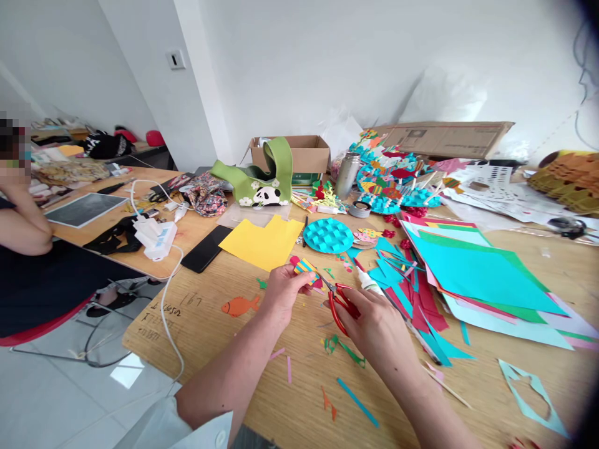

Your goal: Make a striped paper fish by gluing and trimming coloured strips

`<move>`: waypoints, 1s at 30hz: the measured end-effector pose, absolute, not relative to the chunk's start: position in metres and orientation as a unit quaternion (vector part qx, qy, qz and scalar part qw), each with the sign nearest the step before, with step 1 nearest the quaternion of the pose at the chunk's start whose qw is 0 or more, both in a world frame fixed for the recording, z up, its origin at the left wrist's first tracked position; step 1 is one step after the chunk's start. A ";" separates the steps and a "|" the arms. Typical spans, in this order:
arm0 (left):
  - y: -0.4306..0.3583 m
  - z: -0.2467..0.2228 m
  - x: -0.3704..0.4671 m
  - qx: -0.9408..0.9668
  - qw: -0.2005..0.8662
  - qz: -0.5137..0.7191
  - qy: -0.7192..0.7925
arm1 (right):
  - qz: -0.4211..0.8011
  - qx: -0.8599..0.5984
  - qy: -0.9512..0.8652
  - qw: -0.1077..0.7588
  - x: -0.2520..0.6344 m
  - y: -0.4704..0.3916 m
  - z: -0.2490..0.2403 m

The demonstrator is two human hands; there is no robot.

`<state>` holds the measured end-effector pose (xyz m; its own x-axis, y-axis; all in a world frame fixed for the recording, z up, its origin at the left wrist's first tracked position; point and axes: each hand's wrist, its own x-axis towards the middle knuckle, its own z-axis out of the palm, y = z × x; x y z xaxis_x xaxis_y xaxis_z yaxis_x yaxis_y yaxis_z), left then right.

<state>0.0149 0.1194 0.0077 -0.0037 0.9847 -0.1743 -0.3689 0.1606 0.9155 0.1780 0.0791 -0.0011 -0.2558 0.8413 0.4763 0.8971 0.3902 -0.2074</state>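
Observation:
Between the thumb and fingers of my left hand [286, 290] is a small striped paper cutout [304, 268], yellow and blue with dark red parts at its edges. My right hand [377, 318] grips red-handled scissors [337, 308], whose blades point left and meet the cutout's right side. Just behind the right hand lies a white glue bottle [369, 282]. An orange paper fish [240, 305] lies flat to the left of my left forearm. Green paper scraps [331, 343] are scattered on the table below the scissors.
Yellow paper [262, 240], a black phone [206, 249] and a white power strip [156, 239] are on the left. A woven blue disc [327, 236] lies ahead. Stacked coloured sheets [486, 274] cover the right. Behind stand a green panda bag [262, 181] and a metal flask [347, 174]. A person [23, 237] sits far left.

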 end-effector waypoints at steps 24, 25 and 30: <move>0.117 0.008 0.015 0.349 0.613 0.546 0.451 | -0.043 -0.550 -0.791 0.263 0.178 0.080 -0.002; 0.117 0.009 0.015 0.348 0.613 0.547 0.452 | -0.044 -0.550 -0.791 0.263 0.178 0.080 -0.002; 0.117 0.008 0.015 0.348 0.615 0.545 0.451 | -0.045 -0.546 -0.792 0.268 0.179 0.079 -0.002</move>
